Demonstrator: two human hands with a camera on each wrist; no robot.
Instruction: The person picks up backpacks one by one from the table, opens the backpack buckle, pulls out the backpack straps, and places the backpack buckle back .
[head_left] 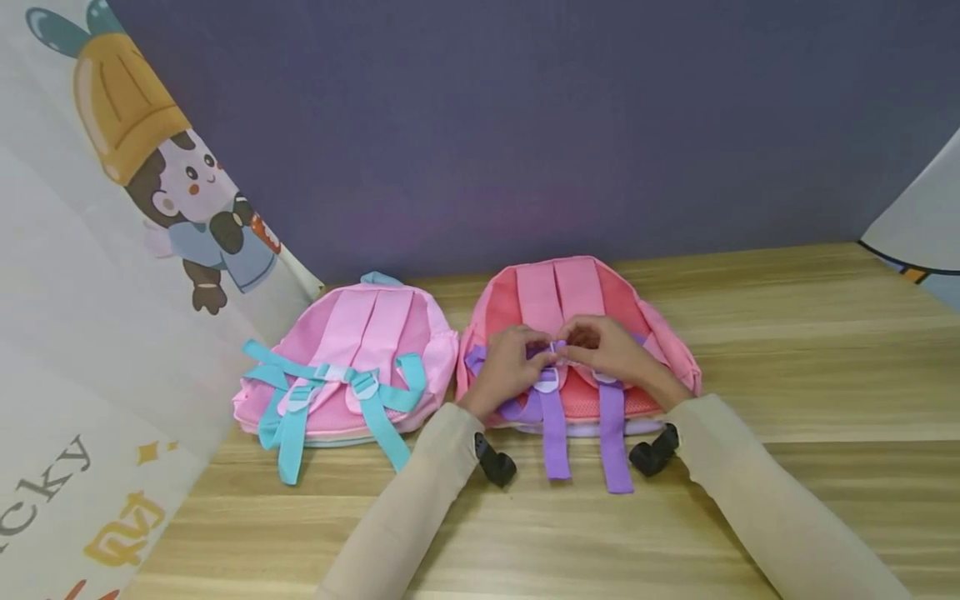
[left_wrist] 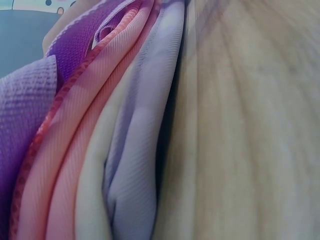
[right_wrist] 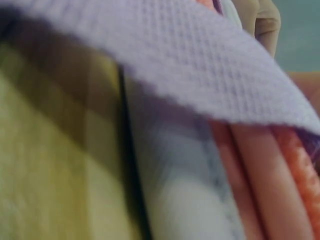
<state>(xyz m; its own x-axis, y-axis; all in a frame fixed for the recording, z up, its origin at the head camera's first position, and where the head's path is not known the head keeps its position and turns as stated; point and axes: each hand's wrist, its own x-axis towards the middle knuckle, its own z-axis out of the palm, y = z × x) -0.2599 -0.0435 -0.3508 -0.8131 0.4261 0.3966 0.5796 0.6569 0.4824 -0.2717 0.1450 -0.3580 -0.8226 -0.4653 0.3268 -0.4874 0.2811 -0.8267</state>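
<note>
A coral-pink backpack (head_left: 558, 292) lies on the far part of the wood-grain counter (head_left: 795, 350), its strap side up. Over its middle, the left hand (head_left: 512, 367) and right hand (head_left: 617, 352) come together, fingers bent. Each hand's grip is nearly closed, thumb and fingertips pinching the purple chest strap (head_left: 557, 347); the exact contact is partly hidden by the fingers. Purple webbing ends (head_left: 553, 433) hang from pale buckles (head_left: 547, 381) toward the near side. Just beside it, on the left, lies a light-pink backpack (head_left: 367, 321) with turquoise straps (head_left: 384, 429), also strap side up. A dark panel (head_left: 525, 125) stands on the far side; a white curtain (head_left: 67, 275) printed with a cartoon figure hangs at left.
</note>
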